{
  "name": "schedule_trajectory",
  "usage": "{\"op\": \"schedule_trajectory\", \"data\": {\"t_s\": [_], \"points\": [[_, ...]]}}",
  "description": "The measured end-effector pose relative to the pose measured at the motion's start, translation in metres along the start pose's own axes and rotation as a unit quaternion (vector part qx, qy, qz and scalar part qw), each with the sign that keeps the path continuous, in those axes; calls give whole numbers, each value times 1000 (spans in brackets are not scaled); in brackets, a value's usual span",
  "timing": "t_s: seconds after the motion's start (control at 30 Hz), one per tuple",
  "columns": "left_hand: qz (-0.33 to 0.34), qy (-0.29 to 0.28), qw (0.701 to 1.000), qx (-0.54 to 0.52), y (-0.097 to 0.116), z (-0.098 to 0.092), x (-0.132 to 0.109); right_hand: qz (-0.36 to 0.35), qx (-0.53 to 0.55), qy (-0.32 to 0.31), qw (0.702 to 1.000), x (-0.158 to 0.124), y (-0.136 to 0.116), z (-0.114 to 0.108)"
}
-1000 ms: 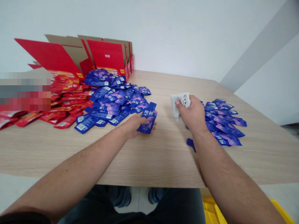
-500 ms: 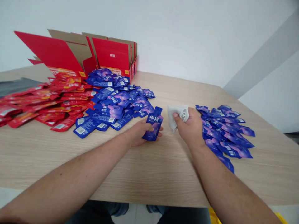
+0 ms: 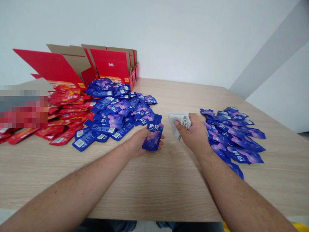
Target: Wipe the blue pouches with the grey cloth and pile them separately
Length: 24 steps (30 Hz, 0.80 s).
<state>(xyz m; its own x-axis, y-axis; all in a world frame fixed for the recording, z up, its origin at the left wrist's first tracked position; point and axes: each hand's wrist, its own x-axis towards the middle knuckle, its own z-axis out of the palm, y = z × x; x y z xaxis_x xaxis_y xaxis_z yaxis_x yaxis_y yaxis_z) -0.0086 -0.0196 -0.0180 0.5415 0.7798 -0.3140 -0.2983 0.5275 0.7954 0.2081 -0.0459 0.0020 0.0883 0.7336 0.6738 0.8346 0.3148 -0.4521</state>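
Note:
A blue and purple pouch (image 3: 153,137) with white lettering is held up above the table by my left hand (image 3: 138,141), its printed front facing me. The fingers show behind the pouch's right edge. My right hand (image 3: 196,132) is closed around a crumpled light grey cloth (image 3: 177,120), a short gap to the right of the pouch. Left of my left hand lies a heap of similar blue pouches (image 3: 113,111). Just beyond my right wrist, more blue pouches (image 3: 231,132) lie in overlapping rows on the table.
Red pouches (image 3: 67,109) are piled at the left, partly hidden by a blurred patch. Open red cardboard boxes (image 3: 108,62) stand behind the heaps, near the white wall (image 3: 183,42). The pale wooden table (image 3: 169,190) has its near edge in front of my legs.
The pouch in my left hand and the cloth in my right hand have shifted slightly left and down in view. The boxes sit lower in view as well. Both grips continue.

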Motion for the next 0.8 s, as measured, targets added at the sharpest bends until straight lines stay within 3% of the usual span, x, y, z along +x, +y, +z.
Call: {"op": "schedule_trajectory", "data": {"t_s": [0.6,0.8], "points": [[-27,-1,999,-30,6,4,-5,-49,-11,-21,999,-1,-8,-5],[-8,-1,1000,-8,-4,2,4,-81,-2,-41,996,-5,-16,1]]}}
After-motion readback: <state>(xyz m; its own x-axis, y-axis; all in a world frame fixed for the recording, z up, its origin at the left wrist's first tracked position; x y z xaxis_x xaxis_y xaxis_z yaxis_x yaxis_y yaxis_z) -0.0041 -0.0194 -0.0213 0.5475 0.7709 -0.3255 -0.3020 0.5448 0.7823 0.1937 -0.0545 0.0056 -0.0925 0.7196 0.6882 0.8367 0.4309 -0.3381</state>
